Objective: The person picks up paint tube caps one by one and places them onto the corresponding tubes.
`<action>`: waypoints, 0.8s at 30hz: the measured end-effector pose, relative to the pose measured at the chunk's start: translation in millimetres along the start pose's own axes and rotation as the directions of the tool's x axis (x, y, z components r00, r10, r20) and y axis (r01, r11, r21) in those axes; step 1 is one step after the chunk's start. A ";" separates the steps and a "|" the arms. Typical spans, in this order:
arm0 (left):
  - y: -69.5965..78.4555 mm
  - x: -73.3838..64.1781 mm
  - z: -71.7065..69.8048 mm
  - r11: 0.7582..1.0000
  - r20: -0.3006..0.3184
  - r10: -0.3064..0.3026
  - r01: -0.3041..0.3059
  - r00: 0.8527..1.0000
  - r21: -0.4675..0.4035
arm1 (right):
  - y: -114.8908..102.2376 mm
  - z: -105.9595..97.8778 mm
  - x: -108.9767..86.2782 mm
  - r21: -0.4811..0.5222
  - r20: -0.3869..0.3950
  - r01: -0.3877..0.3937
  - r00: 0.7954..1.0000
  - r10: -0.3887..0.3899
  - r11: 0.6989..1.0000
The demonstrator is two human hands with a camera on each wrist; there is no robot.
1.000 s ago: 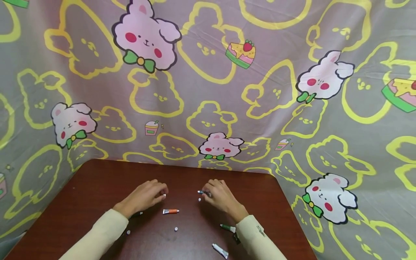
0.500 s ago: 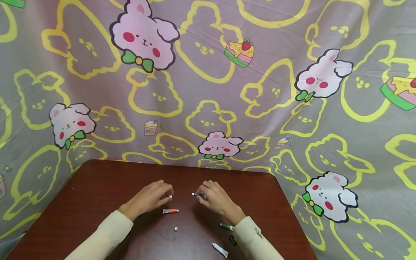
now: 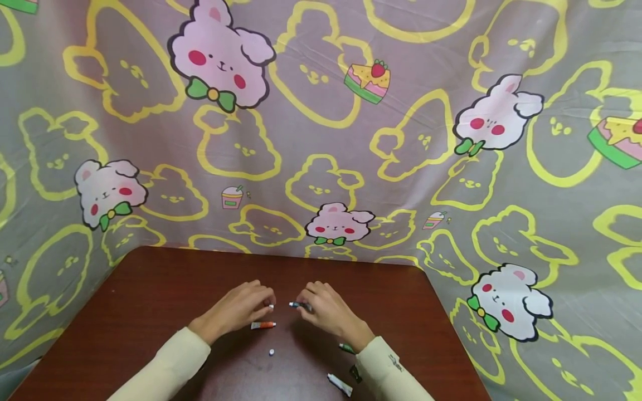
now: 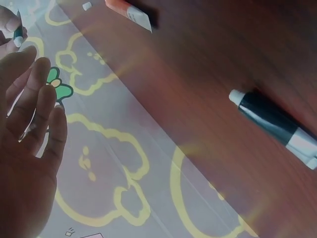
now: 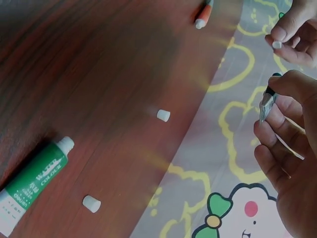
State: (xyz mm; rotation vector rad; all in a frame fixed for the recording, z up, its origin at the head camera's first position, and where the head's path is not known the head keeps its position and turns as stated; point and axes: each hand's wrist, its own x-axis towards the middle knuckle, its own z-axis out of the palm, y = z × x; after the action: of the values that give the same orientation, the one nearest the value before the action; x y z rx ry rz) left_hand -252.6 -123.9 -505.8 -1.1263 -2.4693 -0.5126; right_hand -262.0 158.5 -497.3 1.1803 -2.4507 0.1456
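Note:
My left hand (image 3: 244,307) is over the middle of the table and pinches a small white cap (image 5: 277,45) between thumb and fingers. Facing it across a narrow gap, my right hand (image 3: 328,312) pinches a slim dark paint tube (image 5: 268,101). The tube's white-tipped end points towards the left hand in the head view; the cap and tube are apart. Just below the left hand lies an orange paint tube (image 3: 263,325). A green paint tube (image 5: 37,173) lies near the right forearm, partly hidden by the sleeve in the head view.
Loose white caps lie on the brown table: one cap (image 3: 271,352) towards the front, another cap (image 5: 91,203) beside the green tube. A white tube (image 3: 340,385) lies front right. A dark tube (image 4: 272,119) shows in the left wrist view. Printed cloth (image 3: 321,133) hangs behind the table.
My left hand has moved right with the white cap, and my right hand has moved left with the dark tube. The gap between them has narrowed.

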 end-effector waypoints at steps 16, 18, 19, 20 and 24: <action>6.9 1.8 4.1 1.000 -0.005 0.018 -0.018 1.000 0.017 | -15.7 -1.8 5.3 0.004 -0.003 0.042 0.999 -0.042 0.999; 7.4 2.1 4.4 1.000 -0.004 0.020 -0.020 1.000 0.020 | -17.1 -2.2 5.8 0.010 -0.002 0.043 0.999 -0.043 0.999; 7.7 2.2 4.4 1.000 -0.005 0.022 -0.022 1.000 0.023 | -17.7 -2.3 6.0 0.012 0.000 0.042 0.999 -0.042 0.999; 8.0 2.3 4.2 0.999 -0.005 0.023 -0.023 1.000 0.024 | -18.3 -2.4 6.1 0.014 0.001 0.042 0.999 -0.042 0.999; 9.2 2.6 4.2 0.999 -0.011 0.030 -0.030 0.999 0.022 | -20.0 -2.9 6.4 0.019 0.005 0.038 0.999 -0.038 0.999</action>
State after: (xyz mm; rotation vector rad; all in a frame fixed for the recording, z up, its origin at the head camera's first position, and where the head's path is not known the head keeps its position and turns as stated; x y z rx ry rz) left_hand -247.8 -114.6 -506.7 -1.1468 -2.4384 -0.4816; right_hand -249.3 141.9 -493.8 1.2367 -2.4351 0.1552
